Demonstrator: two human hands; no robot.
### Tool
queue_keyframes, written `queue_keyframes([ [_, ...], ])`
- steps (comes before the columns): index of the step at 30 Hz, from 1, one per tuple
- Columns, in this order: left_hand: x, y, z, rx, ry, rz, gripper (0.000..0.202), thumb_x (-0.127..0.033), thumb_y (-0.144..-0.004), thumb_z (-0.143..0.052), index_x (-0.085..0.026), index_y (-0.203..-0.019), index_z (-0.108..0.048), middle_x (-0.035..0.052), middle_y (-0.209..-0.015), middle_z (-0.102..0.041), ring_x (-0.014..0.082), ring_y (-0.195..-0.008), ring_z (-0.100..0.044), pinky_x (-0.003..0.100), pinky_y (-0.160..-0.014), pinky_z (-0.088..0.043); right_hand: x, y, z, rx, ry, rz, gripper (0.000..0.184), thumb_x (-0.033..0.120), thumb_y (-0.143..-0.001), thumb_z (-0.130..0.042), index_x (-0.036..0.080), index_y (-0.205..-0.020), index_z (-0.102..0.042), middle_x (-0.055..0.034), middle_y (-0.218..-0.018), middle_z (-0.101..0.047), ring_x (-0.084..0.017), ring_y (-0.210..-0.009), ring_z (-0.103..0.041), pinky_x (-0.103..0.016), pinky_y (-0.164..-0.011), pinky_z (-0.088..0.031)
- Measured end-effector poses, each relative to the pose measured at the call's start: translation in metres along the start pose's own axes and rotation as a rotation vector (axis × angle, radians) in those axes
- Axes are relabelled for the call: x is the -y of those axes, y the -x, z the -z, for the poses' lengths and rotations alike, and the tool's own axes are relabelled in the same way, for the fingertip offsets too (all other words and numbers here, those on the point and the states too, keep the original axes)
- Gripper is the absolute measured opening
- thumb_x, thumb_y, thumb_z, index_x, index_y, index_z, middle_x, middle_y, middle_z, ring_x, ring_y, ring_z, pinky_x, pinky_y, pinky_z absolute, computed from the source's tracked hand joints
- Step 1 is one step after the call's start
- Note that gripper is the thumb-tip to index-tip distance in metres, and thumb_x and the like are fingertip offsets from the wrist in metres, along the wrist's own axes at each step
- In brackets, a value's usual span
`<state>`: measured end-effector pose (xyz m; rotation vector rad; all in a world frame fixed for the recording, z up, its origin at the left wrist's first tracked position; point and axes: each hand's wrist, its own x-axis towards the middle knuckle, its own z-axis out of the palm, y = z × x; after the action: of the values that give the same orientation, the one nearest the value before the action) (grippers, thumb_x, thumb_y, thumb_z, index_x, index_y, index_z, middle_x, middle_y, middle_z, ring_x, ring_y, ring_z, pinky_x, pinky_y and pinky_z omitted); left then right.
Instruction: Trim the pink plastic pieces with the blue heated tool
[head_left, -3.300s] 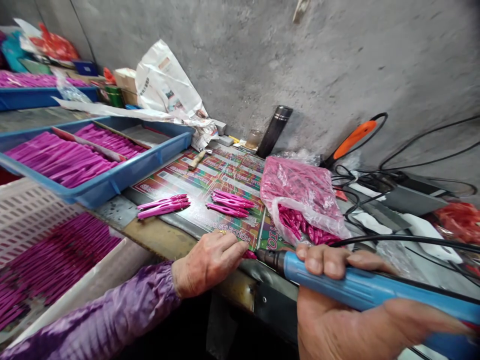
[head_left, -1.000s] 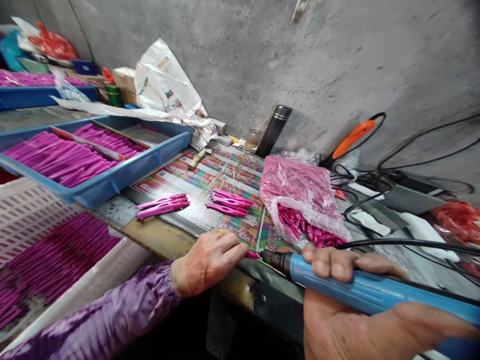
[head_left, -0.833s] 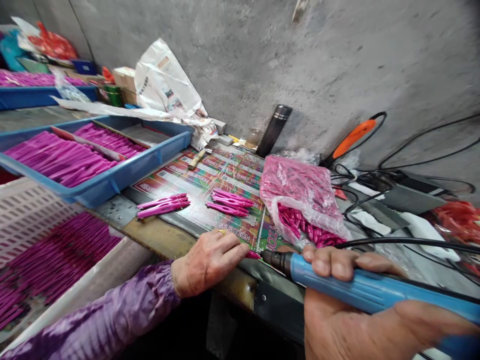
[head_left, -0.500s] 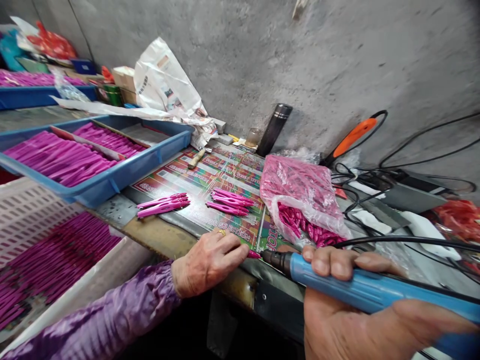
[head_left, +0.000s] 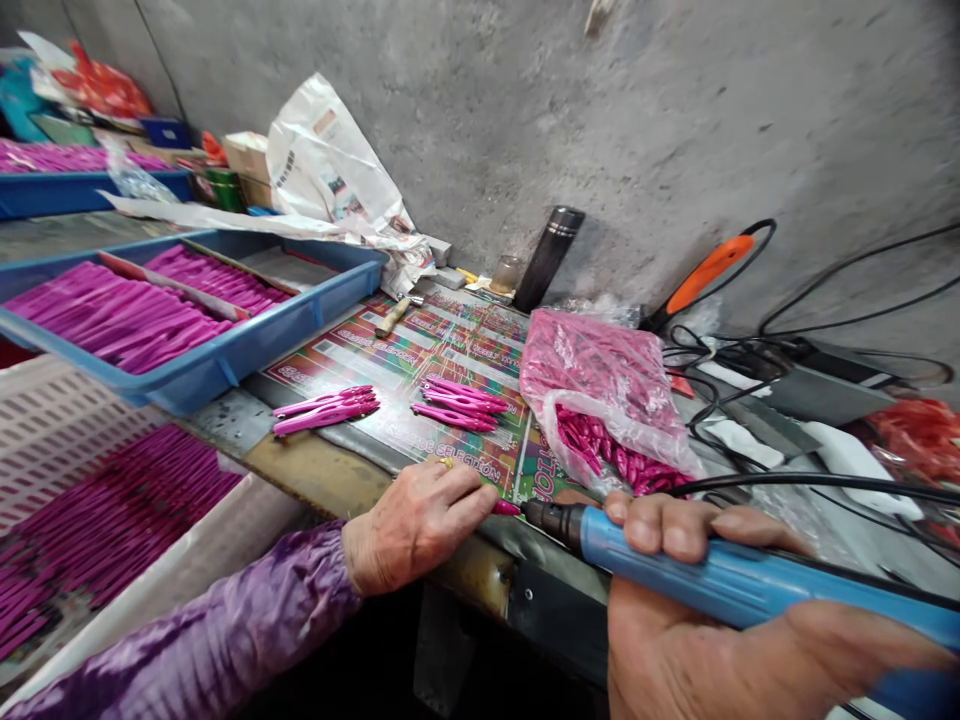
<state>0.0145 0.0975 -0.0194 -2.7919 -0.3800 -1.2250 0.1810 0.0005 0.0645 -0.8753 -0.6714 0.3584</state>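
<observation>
My left hand [head_left: 424,520], in a purple sleeve, is closed on a magenta pen [head_left: 506,508]; only its pointed end shows past my fingers, above the table's front edge. Wrapped round a blue electric screwdriver [head_left: 675,570] is my right hand [head_left: 697,630]. The tool's dark nose points left at the pen's tip; I cannot tell whether they touch. Beyond my left hand lie two small bunches of magenta pens, the left bunch [head_left: 326,409] and the right bunch [head_left: 461,404]. A clear plastic bag [head_left: 592,360] holds magenta pen parts behind the screwdriver.
A blue divided tray [head_left: 262,350] of magenta pen pieces stands left, above a white crate [head_left: 67,430] of more. A small hammer [head_left: 397,316] lies on the printed mat. Behind are a black flask [head_left: 550,258], an orange-handled tool [head_left: 709,273] and tangled black cables.
</observation>
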Motion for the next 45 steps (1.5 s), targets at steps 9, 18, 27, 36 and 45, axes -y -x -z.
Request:
queue_keyframes([
  [9,-0.001,-0.002,0.004,0.039,-0.06,-0.014,0.022,-0.013,-0.105,-0.039,-0.016,-0.105,-0.061,0.0023,-0.082,-0.062,0.0139,-0.065,-0.053,0.028,-0.058,-0.042,0.0,0.0,0.001,-0.006,-0.026,-0.006,0.062,0.082,-0.067,-0.072,0.023,-0.069,-0.052,0.008,-0.056,-0.046,-0.012,-0.05,-0.049,-0.037,-0.059,-0.054],
  [18,0.002,-0.004,-0.002,0.005,0.052,0.073,0.023,-0.018,-0.107,-0.042,-0.016,-0.098,-0.064,0.0031,-0.084,-0.066,0.0144,-0.069,-0.059,0.025,-0.061,-0.044,0.004,0.004,0.001,0.024,0.02,0.03,0.059,0.081,-0.072,-0.069,0.024,-0.074,-0.055,0.007,-0.058,-0.05,-0.013,-0.054,-0.051,-0.036,-0.063,-0.054],
  [27,-0.025,-0.004,0.028,-0.013,0.436,0.453,0.013,-0.016,-0.099,-0.057,-0.014,-0.094,-0.068,0.004,-0.084,-0.067,0.0145,-0.076,-0.062,0.023,-0.07,-0.047,0.02,0.013,0.004,0.119,0.086,0.053,0.057,0.078,-0.074,-0.071,0.023,-0.076,-0.058,0.0058,-0.059,-0.052,-0.014,-0.056,-0.051,-0.036,-0.068,-0.055],
  [36,-0.067,0.01,0.052,0.141,1.052,1.178,0.031,-0.042,-0.091,-0.059,-0.013,-0.086,-0.068,-0.0027,-0.06,-0.055,0.0096,-0.055,-0.045,0.021,-0.052,-0.034,0.029,0.022,0.0,0.228,0.159,0.035,0.061,0.082,-0.075,-0.066,0.023,-0.072,-0.057,0.0055,-0.056,-0.052,-0.013,-0.054,-0.05,-0.035,-0.065,-0.052],
  [45,-0.081,0.013,0.055,0.126,1.376,1.495,0.041,-0.05,-0.073,-0.071,-0.015,-0.092,-0.061,-0.0041,-0.058,-0.057,0.005,-0.043,-0.04,0.018,-0.042,-0.027,0.033,0.03,-0.003,0.296,0.204,0.033,0.061,0.083,-0.075,-0.065,0.023,-0.074,-0.056,0.0054,-0.058,-0.053,-0.014,-0.054,-0.05,-0.036,-0.066,-0.052],
])
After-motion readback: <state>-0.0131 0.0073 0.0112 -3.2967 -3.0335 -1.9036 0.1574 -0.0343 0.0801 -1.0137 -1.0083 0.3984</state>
